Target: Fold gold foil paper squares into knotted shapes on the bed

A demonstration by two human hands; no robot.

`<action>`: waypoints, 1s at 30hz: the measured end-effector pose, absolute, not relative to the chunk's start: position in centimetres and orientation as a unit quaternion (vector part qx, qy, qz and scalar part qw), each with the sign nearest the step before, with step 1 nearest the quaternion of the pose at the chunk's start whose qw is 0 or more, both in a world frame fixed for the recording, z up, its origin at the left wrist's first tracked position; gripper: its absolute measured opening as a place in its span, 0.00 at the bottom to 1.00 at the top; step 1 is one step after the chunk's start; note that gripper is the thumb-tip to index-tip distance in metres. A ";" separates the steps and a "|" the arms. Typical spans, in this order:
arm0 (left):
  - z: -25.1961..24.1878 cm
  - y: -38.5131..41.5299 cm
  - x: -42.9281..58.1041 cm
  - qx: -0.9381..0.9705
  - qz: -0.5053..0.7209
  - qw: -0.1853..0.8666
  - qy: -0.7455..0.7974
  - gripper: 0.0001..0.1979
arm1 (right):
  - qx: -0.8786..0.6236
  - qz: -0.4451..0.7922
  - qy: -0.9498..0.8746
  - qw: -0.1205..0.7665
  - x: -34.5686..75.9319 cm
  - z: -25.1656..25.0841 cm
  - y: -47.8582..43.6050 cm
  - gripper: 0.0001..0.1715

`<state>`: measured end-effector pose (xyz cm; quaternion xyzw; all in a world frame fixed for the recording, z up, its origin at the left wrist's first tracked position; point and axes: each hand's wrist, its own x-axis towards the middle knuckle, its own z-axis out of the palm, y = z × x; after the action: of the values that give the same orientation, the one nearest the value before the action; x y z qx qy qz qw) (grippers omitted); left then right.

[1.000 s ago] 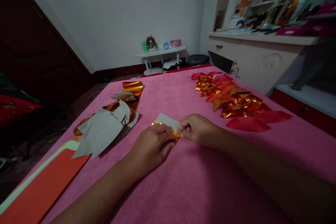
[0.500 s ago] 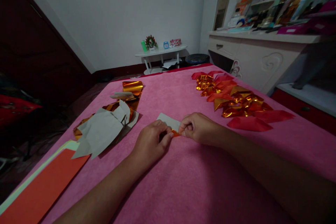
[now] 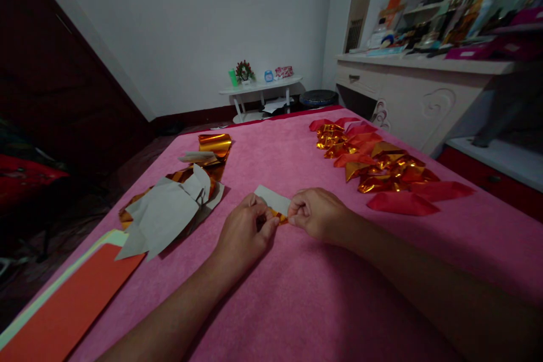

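Note:
Between my two hands lies a sheet of foil paper [image 3: 272, 198], pale grey side up, its near edge folded over to show shiny gold. My left hand [image 3: 248, 222] pinches the left end of that folded edge between thumb and fingers. At the right end, my right hand [image 3: 316, 213] is closed on the same fold, fingertips bent down onto it. Parts of the sheet are hidden under the fingers. Both hands rest low over the pink cloth [image 3: 271, 294].
Left of my hands are loose grey-backed gold foil sheets [image 3: 163, 209], a curled gold foil piece [image 3: 215, 144] and orange paper [image 3: 97, 300]. Folded red and gold paper pieces [image 3: 403, 202] lie on the right. Beyond stand a white side table [image 3: 258, 86] and a cream dresser [image 3: 407, 85].
My right hand has shifted slightly down and left along the fold. A little more of the gold strip shows between my fingertips. The left hand keeps its pinch.

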<state>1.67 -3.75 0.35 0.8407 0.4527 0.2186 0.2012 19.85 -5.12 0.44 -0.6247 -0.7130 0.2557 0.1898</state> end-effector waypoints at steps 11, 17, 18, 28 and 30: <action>-0.2 -3.7 2.2 0.829 0.234 0.175 0.478 0.10 | -0.650 0.181 -0.715 0.185 19.3 0.1 -5.3 0.05; -0.2 -3.7 2.3 0.824 0.233 0.171 0.487 0.10 | -0.661 0.167 -0.711 0.174 19.1 0.0 -5.3 0.05; -0.2 -3.7 2.3 0.823 0.234 0.173 0.487 0.10 | -0.662 0.166 -0.711 0.171 19.0 0.0 -5.3 0.05; -0.7 -3.6 2.2 0.823 0.249 0.157 0.485 0.07 | -0.675 0.155 -0.705 0.150 18.7 0.4 -5.4 0.04; -0.8 -3.7 2.2 0.819 0.264 0.159 0.484 0.03 | -0.675 0.145 -0.703 0.170 18.9 0.4 -5.4 0.04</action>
<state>2.19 -3.66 -0.79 0.8190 0.4840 0.2639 0.1595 18.86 -5.38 0.41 -0.6750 -0.7032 0.1452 0.1698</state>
